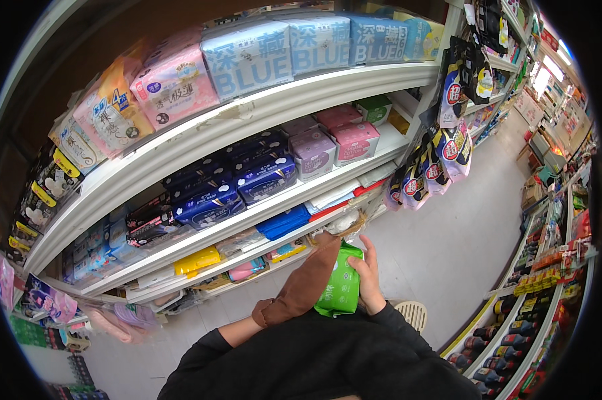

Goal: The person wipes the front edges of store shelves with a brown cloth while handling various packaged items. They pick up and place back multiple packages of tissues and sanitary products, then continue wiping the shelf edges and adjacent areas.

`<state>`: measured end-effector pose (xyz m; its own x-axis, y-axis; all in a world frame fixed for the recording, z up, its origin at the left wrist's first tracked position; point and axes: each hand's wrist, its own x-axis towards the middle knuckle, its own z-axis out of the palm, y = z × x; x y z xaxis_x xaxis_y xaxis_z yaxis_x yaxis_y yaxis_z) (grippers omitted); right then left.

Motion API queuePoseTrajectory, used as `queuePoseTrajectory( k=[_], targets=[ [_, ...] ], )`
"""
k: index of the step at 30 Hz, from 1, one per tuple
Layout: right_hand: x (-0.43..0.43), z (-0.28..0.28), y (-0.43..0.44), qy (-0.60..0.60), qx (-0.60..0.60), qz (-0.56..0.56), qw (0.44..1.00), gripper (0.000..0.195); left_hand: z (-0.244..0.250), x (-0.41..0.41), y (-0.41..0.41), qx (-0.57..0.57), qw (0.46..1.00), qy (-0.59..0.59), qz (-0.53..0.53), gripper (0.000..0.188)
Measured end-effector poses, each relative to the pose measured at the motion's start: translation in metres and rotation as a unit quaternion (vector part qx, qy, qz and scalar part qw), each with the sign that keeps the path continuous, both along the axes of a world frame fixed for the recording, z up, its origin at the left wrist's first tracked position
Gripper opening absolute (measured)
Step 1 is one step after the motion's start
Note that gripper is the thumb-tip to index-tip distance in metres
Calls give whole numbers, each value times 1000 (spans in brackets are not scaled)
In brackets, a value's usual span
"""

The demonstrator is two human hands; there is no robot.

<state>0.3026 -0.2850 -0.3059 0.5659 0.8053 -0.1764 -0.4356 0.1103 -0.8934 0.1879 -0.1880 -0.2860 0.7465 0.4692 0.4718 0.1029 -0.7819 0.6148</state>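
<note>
My right hand [373, 280] grips a green soft plastic pack [345, 287] by its right side, thumb lying over the front. The pack bears white writing and stands close before my chest. A brown cloth mitt or rag [301, 280] covers my left hand from the wrist up, hiding the fingers. Its upper end comes against the pack's left edge. Whether the covered fingers are closed cannot be seen. Ahead, the middle shelf carries dark blue sanitary pad packs [266, 175], a purple box [312, 154] and a pink box [355, 141].
Light blue packs [248, 60] and pink packs [176, 87] fill the upper white shelf [281, 92]. Hanging pouches [451, 152] jut out at the shelf's right end. Bottles [506, 352] line a rack at lower right. A beige slotted plastic piece [412, 315] is near my right forearm.
</note>
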Motion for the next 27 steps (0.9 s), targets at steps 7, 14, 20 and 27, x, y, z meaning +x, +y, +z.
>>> queuePoseTrajectory(
  k=[7, 14, 20, 27],
  targets=[
    [0, -5, 5, 7, 55, 42, 998, 68, 56, -3, -3, -136, 985, 110, 4, 35],
    [0, 2, 9, -73, -4, 114, 991, 81, -2, -10, 9, -164, 978, -95, 85, 43],
    [20, 4, 0, 13, -40, 247, 968, 82, -29, 1, 26, -374, 900, -213, 77, 38],
    [139, 56, 63, 323, 210, 115, 915, 67, -3, 14, 18, -623, 738, -258, 17, 36]
  ],
)
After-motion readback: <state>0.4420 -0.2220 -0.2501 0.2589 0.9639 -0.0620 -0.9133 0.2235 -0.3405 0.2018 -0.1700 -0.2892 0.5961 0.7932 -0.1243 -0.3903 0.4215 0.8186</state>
